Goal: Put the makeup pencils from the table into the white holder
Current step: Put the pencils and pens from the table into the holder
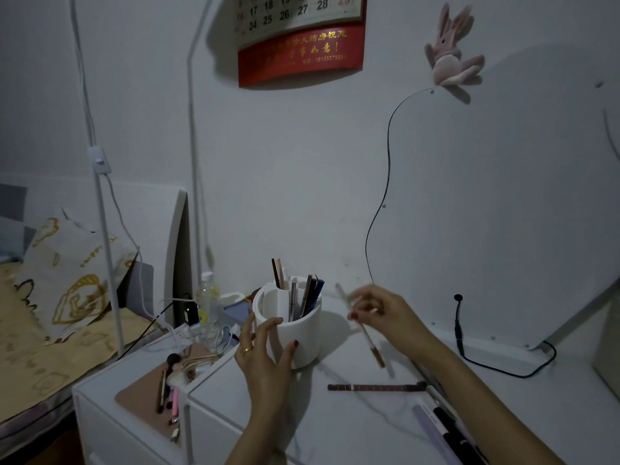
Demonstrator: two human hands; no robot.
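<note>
Dim desk (335,431): left hand (265,355) w/ fingers spread cups white holder (295,333); keep it steady. Right hand (379,312) pinches a pencil (360,325); tip it upright, then drop it in.

Calendar (300,35) cut off at top edge, motion-blurred pencil (360,325), table-edge pencils (443,427) partly behind forearm
</note>
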